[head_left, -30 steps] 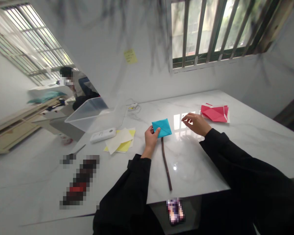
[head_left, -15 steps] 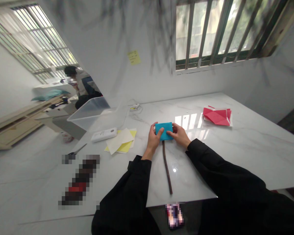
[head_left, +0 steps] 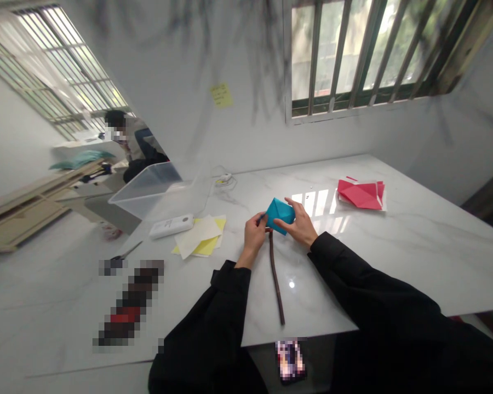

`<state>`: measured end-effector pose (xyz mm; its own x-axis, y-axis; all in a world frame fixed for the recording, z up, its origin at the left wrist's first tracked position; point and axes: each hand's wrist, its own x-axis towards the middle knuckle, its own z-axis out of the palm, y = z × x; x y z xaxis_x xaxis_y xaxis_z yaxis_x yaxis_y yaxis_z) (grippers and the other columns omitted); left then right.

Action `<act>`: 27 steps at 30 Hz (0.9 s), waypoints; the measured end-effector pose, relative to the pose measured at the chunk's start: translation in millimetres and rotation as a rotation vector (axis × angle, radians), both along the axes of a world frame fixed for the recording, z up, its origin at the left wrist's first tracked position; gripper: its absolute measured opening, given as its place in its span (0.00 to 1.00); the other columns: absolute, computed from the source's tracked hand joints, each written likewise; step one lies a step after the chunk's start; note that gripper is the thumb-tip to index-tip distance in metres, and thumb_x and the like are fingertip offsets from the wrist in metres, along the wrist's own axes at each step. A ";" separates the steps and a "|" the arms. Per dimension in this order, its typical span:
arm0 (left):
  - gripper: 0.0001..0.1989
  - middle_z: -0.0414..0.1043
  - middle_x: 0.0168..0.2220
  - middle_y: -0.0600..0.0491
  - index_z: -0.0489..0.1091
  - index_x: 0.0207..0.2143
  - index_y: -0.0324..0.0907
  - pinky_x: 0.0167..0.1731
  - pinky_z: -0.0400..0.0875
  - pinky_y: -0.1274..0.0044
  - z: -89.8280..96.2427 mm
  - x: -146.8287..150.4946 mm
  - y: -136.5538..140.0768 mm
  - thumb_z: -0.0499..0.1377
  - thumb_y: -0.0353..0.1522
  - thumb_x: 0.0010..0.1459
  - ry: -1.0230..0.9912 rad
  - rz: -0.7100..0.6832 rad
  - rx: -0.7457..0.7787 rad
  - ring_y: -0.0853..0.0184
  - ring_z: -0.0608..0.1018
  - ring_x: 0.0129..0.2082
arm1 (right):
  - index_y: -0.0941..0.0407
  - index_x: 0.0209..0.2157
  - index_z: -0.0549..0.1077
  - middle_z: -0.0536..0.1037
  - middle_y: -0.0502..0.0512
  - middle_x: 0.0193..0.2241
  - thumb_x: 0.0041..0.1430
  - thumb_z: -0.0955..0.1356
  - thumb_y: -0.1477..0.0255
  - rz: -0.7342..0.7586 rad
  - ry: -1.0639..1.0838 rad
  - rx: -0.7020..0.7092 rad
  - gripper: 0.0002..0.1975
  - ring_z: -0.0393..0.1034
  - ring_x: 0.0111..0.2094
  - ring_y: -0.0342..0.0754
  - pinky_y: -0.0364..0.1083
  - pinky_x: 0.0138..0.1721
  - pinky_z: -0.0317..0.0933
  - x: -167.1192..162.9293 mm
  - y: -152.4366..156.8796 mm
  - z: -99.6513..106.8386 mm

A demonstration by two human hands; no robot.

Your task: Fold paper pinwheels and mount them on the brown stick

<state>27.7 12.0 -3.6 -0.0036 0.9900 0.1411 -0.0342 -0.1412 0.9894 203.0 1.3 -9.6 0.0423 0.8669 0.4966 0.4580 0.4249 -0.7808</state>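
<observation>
Both hands hold a folded piece of blue paper (head_left: 280, 214) above the table. My left hand (head_left: 254, 236) pinches its left corner between thumb and fingers. On the other side, my right hand (head_left: 301, 223) grips the right part, its thumb across the front and fingers behind. The paper is tilted, with creases meeting near its middle and a point at the top. Beneath it a thin brown stick (head_left: 275, 284) lies on the white marbled table (head_left: 332, 279), its upper end close to my left fingers.
Left of my hands lie yellow and cream paper sheets (head_left: 199, 238), a white box-like device (head_left: 171, 226) and scissors (head_left: 125, 254). A clear plastic bin (head_left: 148, 189) stands behind them. Red paper (head_left: 361, 194) sits at the right. Another person (head_left: 135, 139) sits far left.
The blue paper has turned from a flat rectangle to a tilted, pointed shape. My left thumb has left its front for the left corner; my right fingers have shifted round the right side.
</observation>
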 end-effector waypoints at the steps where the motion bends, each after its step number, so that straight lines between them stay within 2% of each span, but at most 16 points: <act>1: 0.22 0.76 0.32 0.50 0.77 0.38 0.38 0.28 0.78 0.75 0.8 0.7 -0.5 0.67 0.48 0.52 -0.020 -0.009 -0.009 0.67 0.77 0.28 | 0.55 0.64 0.65 0.69 0.67 0.58 0.54 0.74 0.60 -0.009 -0.008 0.012 0.38 0.66 0.59 0.61 0.60 0.58 0.66 0.1 -0.6 1.8; 4: 0.19 0.75 0.30 0.52 0.76 0.38 0.38 0.31 0.79 0.74 2.4 1.5 -0.3 0.68 0.43 0.49 -0.065 0.015 -0.046 0.67 0.77 0.28 | 0.56 0.61 0.68 0.68 0.67 0.59 0.55 0.70 0.67 -0.043 0.051 -0.001 0.32 0.72 0.50 0.57 0.53 0.44 0.74 2.2 -1.1 6.1; 6: 0.18 0.74 0.30 0.53 0.74 0.41 0.38 0.33 0.80 0.73 3.3 1.1 0.5 0.67 0.38 0.48 -0.086 0.057 -0.064 0.68 0.77 0.29 | 0.56 0.58 0.71 0.72 0.65 0.56 0.55 0.67 0.70 -0.055 0.102 -0.015 0.27 0.73 0.44 0.54 0.50 0.36 0.73 5.3 -0.3 8.2; 8: 0.22 0.75 0.32 0.53 0.71 0.46 0.40 0.34 0.80 0.72 4.7 0.3 0.4 0.66 0.33 0.46 -0.113 0.091 -0.075 0.68 0.78 0.31 | 0.56 0.53 0.73 0.77 0.62 0.48 0.55 0.66 0.71 -0.076 0.131 -0.005 0.22 0.74 0.43 0.54 0.50 0.39 0.72 9.3 1.4 9.5; 10: 0.25 0.74 0.36 0.54 0.66 0.46 0.43 0.35 0.80 0.72 7.1 -0.8 -1.2 0.65 0.29 0.43 -0.159 0.115 -0.073 0.68 0.78 0.33 | 0.55 0.47 0.75 0.79 0.57 0.41 0.55 0.66 0.71 -0.103 0.141 0.019 0.17 0.75 0.43 0.54 0.51 0.44 0.71 13.2 3.8 9.5; 13: 0.20 0.72 0.39 0.55 0.61 0.37 0.44 0.37 0.80 0.73 11.5 -2.3 -5.2 0.65 0.28 0.41 -0.218 0.099 -0.037 0.69 0.77 0.36 | 0.54 0.36 0.77 0.81 0.55 0.39 0.55 0.66 0.70 -0.114 0.124 0.031 0.09 0.75 0.43 0.53 0.52 0.48 0.69 17.1 7.2 7.7; 15: 0.18 0.73 0.41 0.55 0.59 0.31 0.43 0.39 0.79 0.74 13.6 -3.1 -7.3 0.66 0.30 0.42 -0.218 0.038 -0.024 0.70 0.77 0.37 | 0.53 0.31 0.79 0.82 0.54 0.39 0.54 0.65 0.71 -0.110 0.112 -0.005 0.10 0.75 0.41 0.53 0.52 0.48 0.68 18.6 8.9 6.2; 17: 0.16 0.74 0.40 0.54 0.61 0.27 0.42 0.40 0.78 0.74 13.9 -3.9 -7.6 0.67 0.32 0.42 -0.195 -0.015 -0.032 0.69 0.77 0.37 | 0.53 0.32 0.82 0.83 0.53 0.37 0.53 0.65 0.72 -0.109 0.107 -0.066 0.12 0.74 0.37 0.51 0.51 0.46 0.68 19.9 10.1 4.9; 19: 0.12 0.75 0.38 0.52 0.67 0.26 0.41 0.41 0.77 0.73 12.1 -5.0 -5.8 0.68 0.33 0.42 -0.171 -0.023 -0.048 0.68 0.77 0.37 | 0.52 0.33 0.83 0.83 0.52 0.36 0.53 0.64 0.73 -0.100 0.100 -0.103 0.15 0.73 0.34 0.50 0.50 0.44 0.68 21.6 11.5 3.9; 22: 0.09 0.79 0.39 0.49 0.75 0.27 0.40 0.44 0.76 0.71 6.9 -7.4 -1.0 0.68 0.34 0.43 -0.160 0.014 -0.044 0.65 0.79 0.40 | 0.52 0.36 0.85 0.82 0.53 0.39 0.54 0.64 0.74 -0.106 0.088 -0.084 0.17 0.73 0.36 0.50 0.50 0.44 0.68 24.4 14.2 2.0; 25: 0.07 0.81 0.41 0.46 0.79 0.27 0.41 0.46 0.74 0.70 2.0 -10.0 2.6 0.67 0.33 0.43 -0.107 0.044 0.001 0.61 0.79 0.44 | 0.52 0.39 0.85 0.80 0.55 0.41 0.54 0.63 0.74 -0.100 0.071 -0.072 0.19 0.73 0.39 0.51 0.50 0.45 0.68 25.7 16.8 -0.4; 27: 0.09 0.82 0.39 0.47 0.82 0.31 0.41 0.45 0.74 0.70 0.4 -11.4 3.2 0.67 0.32 0.44 -0.036 0.052 0.011 0.61 0.80 0.42 | 0.54 0.43 0.84 0.80 0.56 0.42 0.54 0.62 0.75 -0.081 0.061 -0.069 0.21 0.73 0.40 0.52 0.51 0.46 0.68 25.4 17.4 -1.7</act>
